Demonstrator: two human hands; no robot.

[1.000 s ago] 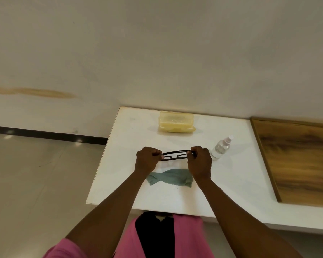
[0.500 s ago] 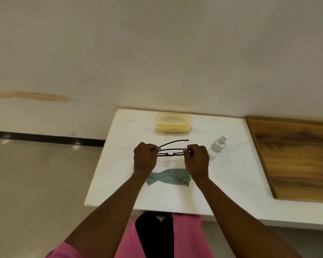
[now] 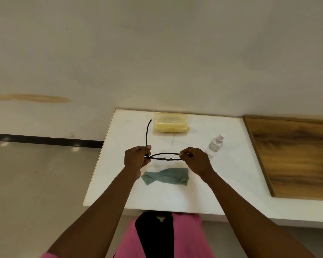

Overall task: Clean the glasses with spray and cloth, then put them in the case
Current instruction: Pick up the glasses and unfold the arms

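I hold dark-framed glasses (image 3: 165, 157) above the white table (image 3: 231, 179). My left hand (image 3: 136, 159) pinches the frame's left end, and the left temple arm stands unfolded, pointing away toward the wall. My right hand (image 3: 196, 161) pinches the right end, where the other temple arm lies folded along the frame. A teal cloth (image 3: 166, 176) lies crumpled on the table just below the glasses. A yellow translucent case (image 3: 171, 124) sits closed at the table's far edge. A small clear spray bottle (image 3: 215, 145) stands to the right of my right hand.
A wooden board (image 3: 295, 157) covers the surface to the right of the white table. The wall rises directly behind the table. Tiled floor lies off the table's left edge.
The left temple arm has swung open from folded along the frame to pointing away from me. Both hands stay at the frame's ends.
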